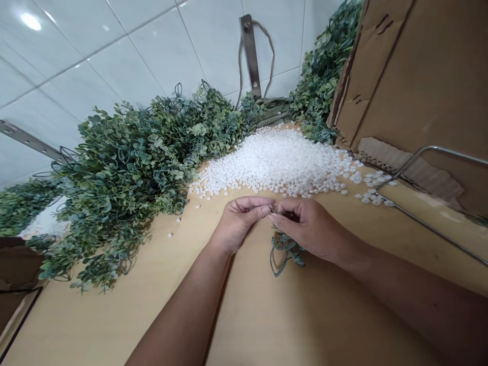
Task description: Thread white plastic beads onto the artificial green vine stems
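Over the middle of the table my left hand and my right hand meet with their fingertips almost touching. Thumb and forefinger of each are pinched together. From under my right hand hangs a green artificial plant sprig with looped stems, and its upper end runs into the right fingers. What sits between the left fingertips is too small and covered to make out. Just beyond the hands lies a heap of small white plastic caps.
Artificial greenery is piled at the left, with more foliage at the back right. A cardboard box and a bent metal rod stand on the right. A metal strip leans on the tiled wall. Loose caps dot the table.
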Tool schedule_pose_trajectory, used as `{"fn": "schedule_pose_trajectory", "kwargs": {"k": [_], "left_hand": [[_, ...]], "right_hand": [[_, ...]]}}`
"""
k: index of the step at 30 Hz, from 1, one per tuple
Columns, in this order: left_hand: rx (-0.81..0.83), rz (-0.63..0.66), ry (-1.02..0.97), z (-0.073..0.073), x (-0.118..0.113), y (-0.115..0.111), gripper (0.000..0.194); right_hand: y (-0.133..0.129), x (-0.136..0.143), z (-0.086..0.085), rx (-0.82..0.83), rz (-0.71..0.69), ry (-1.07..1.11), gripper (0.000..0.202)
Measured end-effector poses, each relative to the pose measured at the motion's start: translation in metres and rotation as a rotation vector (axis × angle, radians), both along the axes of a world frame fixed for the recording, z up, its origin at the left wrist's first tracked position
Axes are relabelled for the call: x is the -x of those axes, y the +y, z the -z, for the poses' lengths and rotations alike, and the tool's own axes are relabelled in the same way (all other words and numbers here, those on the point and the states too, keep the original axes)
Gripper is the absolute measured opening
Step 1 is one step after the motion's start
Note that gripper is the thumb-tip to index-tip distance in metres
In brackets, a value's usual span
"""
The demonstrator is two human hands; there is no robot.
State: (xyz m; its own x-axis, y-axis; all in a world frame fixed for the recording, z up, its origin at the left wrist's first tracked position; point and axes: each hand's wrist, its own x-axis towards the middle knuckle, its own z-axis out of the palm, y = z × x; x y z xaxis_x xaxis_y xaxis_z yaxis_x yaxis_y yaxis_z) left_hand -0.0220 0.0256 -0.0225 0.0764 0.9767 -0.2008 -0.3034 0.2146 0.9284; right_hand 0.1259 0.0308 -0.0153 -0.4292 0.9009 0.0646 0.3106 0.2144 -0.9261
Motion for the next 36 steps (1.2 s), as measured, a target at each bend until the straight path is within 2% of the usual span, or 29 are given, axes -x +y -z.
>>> {"fn": "schedule_pose_trajectory", "kwargs": {"k": [17, 27, 36], "left_hand": [[0.005, -0.009, 0.026, -0.003, -0.001, 0.000, 0.021], [0.000, 0.018, 0.114, -0.004, 0.001, 0.001, 0.021], [-0.008, 0.074, 0.135, -0.003, 0.005, 0.002, 0.020]], "right_hand": [[0.001, -0.001, 0.003, 0.006, 0.003, 0.027, 0.025], [0.001, 0.001, 0.005, 0.033, -0.001, 0.016, 0.024], [0.001, 0.003, 0.010, 0.057, -0.031, 0.077, 0.031]]}}
